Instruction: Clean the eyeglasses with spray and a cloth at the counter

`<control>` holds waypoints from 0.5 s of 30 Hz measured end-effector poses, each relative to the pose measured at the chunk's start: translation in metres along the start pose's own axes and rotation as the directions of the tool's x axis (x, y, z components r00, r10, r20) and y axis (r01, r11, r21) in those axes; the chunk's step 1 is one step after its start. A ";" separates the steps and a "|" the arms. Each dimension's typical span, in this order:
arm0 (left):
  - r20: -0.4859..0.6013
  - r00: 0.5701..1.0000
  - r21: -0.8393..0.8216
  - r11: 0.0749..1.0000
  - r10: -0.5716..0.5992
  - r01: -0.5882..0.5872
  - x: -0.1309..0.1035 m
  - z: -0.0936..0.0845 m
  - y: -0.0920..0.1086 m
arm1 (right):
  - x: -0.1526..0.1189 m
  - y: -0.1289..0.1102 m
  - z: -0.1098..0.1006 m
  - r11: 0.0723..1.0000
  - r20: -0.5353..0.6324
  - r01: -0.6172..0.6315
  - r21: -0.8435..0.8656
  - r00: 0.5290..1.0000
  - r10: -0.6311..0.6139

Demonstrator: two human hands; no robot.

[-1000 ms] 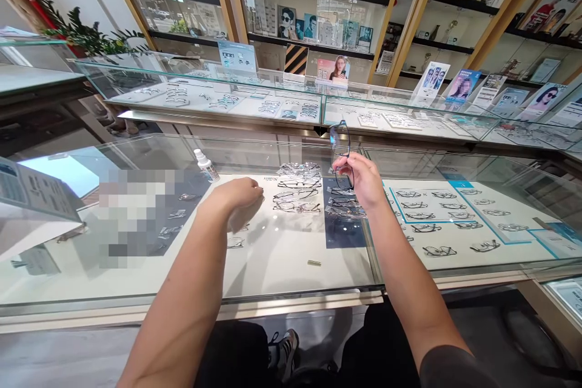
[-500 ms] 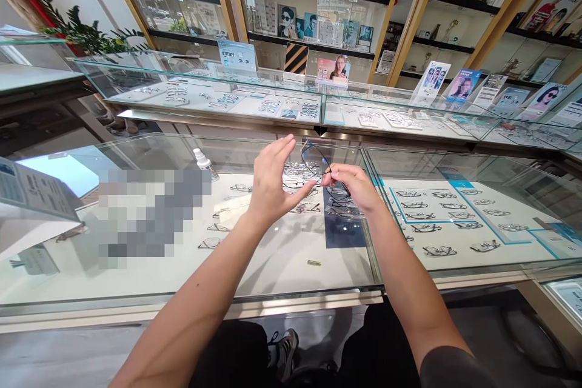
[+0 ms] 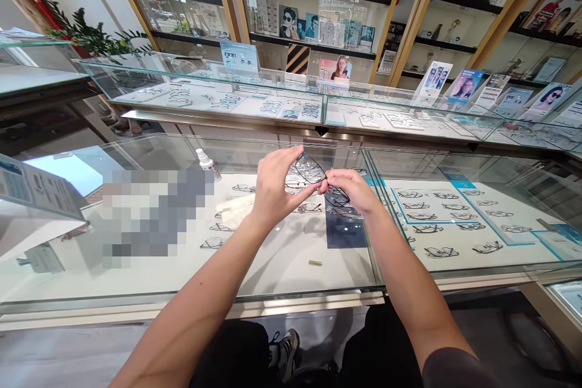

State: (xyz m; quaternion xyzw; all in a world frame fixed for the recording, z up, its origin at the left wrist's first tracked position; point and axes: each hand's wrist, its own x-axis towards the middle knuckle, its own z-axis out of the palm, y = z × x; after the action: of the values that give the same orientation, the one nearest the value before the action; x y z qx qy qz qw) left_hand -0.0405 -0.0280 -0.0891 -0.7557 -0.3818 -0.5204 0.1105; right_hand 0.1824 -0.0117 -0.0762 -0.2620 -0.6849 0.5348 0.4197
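Note:
A pair of dark thin-rimmed eyeglasses point(image 3: 324, 171) is held up at a slant above the glass display counter point(image 3: 273, 279). My right hand point(image 3: 353, 189) pinches the frame near its middle between thumb and fingers. From the left, my left hand point(image 3: 274, 187) spans one lens rim, fingertips at the upper edge and thumb along the lower edge. Part of the frame lies behind the fingers. Below, inside the counter, several other glasses point(image 3: 309, 208) lie beside a dark blue panel point(image 3: 345, 233).
A white spray bottle point(image 3: 207, 163) and a pale cloth point(image 3: 234, 211) lie left of my hands. Near the front edge is a small gold-coloured piece point(image 3: 315, 263). A second display case point(image 3: 322, 110) stands beyond, and a leaning sign point(image 3: 40, 194) is at far left.
My left hand has closed in from apart to contact with the eyeglasses rim. The eyeglasses and right hand have shifted slightly lower.

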 end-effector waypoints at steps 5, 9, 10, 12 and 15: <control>0.067 0.998 -0.037 0.999 -0.008 0.010 0.004 -0.008 0.000 | -0.001 0.001 -0.001 0.998 -0.010 -0.037 0.054 0.999 0.037; -0.113 0.990 -0.018 0.996 -0.085 0.083 0.011 -0.024 -0.020 | -0.001 0.002 0.000 0.987 -0.079 -0.047 0.153 0.995 0.060; -0.176 0.968 0.014 0.983 -0.179 0.184 0.012 -0.030 -0.030 | -0.001 0.002 0.000 0.985 -0.099 -0.043 0.170 0.993 0.060; -0.154 0.895 0.112 0.892 -0.419 0.438 0.013 -0.042 -0.053 | -0.001 0.002 0.000 0.984 -0.123 -0.029 0.175 0.991 0.051; 0.314 0.597 0.449 0.670 -0.738 0.592 0.010 -0.059 -0.089 | -0.001 0.004 0.000 0.988 -0.130 -0.015 0.151 0.991 0.035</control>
State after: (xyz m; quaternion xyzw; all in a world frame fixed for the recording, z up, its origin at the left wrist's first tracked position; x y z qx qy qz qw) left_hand -0.1423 0.0043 -0.0749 -0.6313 -0.7269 -0.2588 -0.0779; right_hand 0.1828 -0.0111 -0.0801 -0.2730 -0.6101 0.5715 0.4760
